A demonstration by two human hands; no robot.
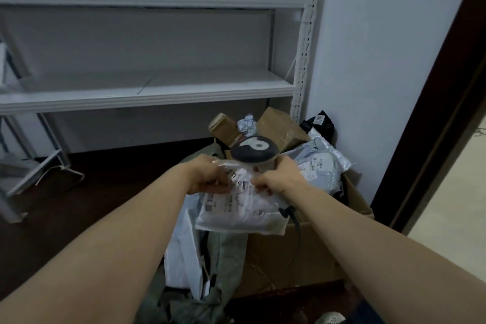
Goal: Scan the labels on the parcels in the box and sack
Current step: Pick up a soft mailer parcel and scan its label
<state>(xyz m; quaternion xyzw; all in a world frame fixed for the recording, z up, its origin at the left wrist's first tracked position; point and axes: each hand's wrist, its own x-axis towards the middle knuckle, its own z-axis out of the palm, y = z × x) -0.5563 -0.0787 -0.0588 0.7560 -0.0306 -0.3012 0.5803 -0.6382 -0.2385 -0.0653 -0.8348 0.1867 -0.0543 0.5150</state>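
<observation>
- the white plastic parcel (238, 212) sits just below the centre of the frame, label up, held above the cardboard box (294, 252).
- left hand (209, 176) pinches its upper left edge.
- right hand (276, 179) is wrapped around the scanner (254, 152) handle, its fingers also pressing on the parcel.
- a green sack (223, 258) slumps at lower centre; white shelving (147, 92) fills the upper left.
</observation>
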